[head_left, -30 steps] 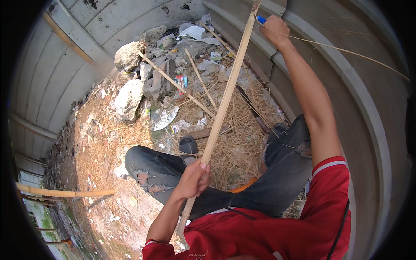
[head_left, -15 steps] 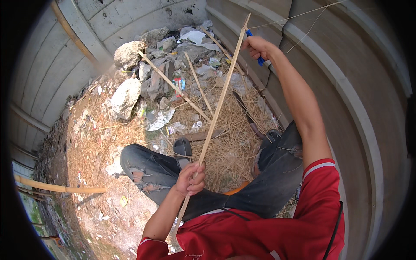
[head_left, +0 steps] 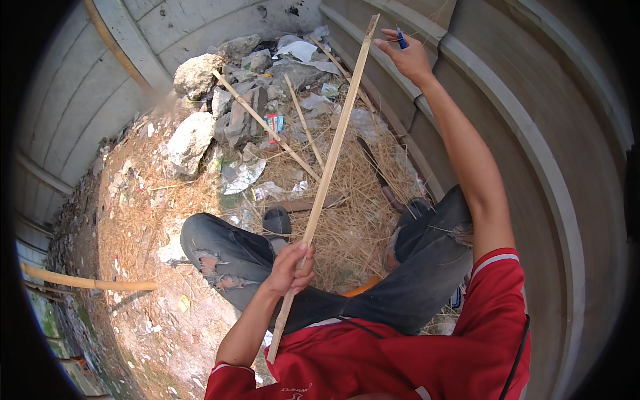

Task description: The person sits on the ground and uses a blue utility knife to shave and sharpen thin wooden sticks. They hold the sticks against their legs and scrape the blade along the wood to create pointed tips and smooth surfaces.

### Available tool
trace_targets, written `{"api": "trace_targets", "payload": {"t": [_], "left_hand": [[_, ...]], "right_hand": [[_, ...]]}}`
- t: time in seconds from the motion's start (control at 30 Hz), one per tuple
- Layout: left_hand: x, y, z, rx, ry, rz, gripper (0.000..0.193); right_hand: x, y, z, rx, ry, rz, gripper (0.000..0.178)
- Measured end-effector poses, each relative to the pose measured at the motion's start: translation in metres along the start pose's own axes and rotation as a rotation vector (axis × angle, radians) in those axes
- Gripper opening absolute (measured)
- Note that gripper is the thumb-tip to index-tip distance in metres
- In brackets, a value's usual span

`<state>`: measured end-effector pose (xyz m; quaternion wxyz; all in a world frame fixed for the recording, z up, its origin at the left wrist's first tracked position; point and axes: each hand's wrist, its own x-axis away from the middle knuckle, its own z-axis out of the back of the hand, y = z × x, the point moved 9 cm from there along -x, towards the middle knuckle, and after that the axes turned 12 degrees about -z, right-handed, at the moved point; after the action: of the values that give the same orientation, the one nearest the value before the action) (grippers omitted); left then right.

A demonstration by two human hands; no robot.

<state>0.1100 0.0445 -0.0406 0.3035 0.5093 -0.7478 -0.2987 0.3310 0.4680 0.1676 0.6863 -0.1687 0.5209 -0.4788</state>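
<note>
My left hand (head_left: 292, 268) is closed around the lower part of a long, pale bamboo strip (head_left: 339, 140). The strip slants up and away from my lap, its darker tip beside my other hand. At the far right, my right hand (head_left: 408, 59) is raised with the index finger and thumb stretched toward that tip, apart from it. A small blue-handled tool (head_left: 402, 39), which looks like a knife, is held in that hand; its blade cannot be made out. Thin pale shavings (head_left: 427, 30) hang near the right hand.
Between my legs lies straw-like shavings (head_left: 353, 233), with a dark long-bladed knife (head_left: 377, 170) near my right foot. Two bamboo strips (head_left: 263, 123) lean by pale rocks (head_left: 190, 143) and litter. Corrugated metal wall (head_left: 533, 167) stands close on the right. A bamboo pole (head_left: 93, 283) juts in at left.
My right hand has moved slightly up and right, away from the strip, and its fingers have loosened. The long taut sliver at the strip's tip has come away. My left hand keeps its grip.
</note>
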Motion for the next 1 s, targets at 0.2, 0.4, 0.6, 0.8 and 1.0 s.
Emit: {"api": "trace_targets", "payload": {"t": [0.2,0.4,0.6,0.8,1.0], "left_hand": [[0.001,-0.008,-0.012,-0.027,0.007,0.017,0.029],[0.011,-0.013,0.002,-0.056,-0.001,0.009,0.029],[-0.001,0.024,0.012,-0.321,0.176,-0.161,0.031],[-0.029,0.062,0.003,-0.547,0.246,-0.303,0.029],[-0.041,0.083,0.001,-0.635,0.283,-0.362,0.029]], "right_hand": [[-0.005,0.007,-0.004,0.086,0.035,0.053,0.026],[-0.026,0.077,0.021,-0.154,0.016,-0.394,0.028],[0.017,0.092,-0.004,0.932,-0.461,-0.351,0.037],[0.048,0.012,-0.015,0.848,-0.412,-0.227,0.03],[0.132,-0.086,-0.069,0.487,-0.588,-0.034,0.029]]}}
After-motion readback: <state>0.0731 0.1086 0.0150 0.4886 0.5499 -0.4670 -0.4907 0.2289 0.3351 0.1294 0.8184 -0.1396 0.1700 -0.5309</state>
